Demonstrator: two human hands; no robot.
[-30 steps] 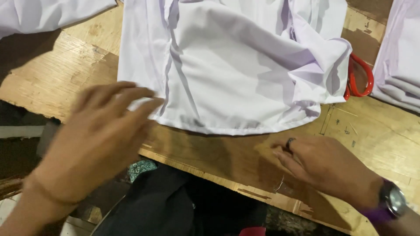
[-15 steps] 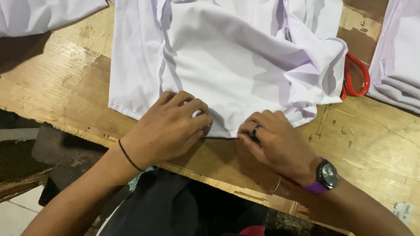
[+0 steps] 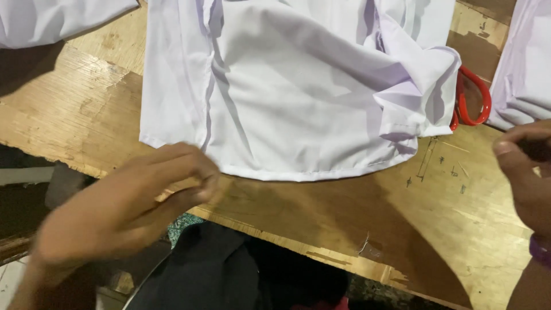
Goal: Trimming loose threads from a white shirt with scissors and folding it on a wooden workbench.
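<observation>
Head view: white shirt (image 3: 298,97) lies flat on the wooden worktop (image 3: 86,126), hem toward the near edge. Left hand (image 3: 126,206), blurred, sits just near the hem's left corner, fingers curled and apparently empty. Right hand (image 3: 525,172) is off at right, fingers bent, grip unclear. Smoothing the hem flat with both palms, square to the edge, would serve best. Red scissors (image 3: 473,100) peek out right.

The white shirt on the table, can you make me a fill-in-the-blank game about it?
1. The white shirt lies on a table made of ____.
2. The scissor handles peeking out beside it are ____.
3. The left hand is beside the shirt's ____ edge.

Missing words: wood; red; bottom
</observation>
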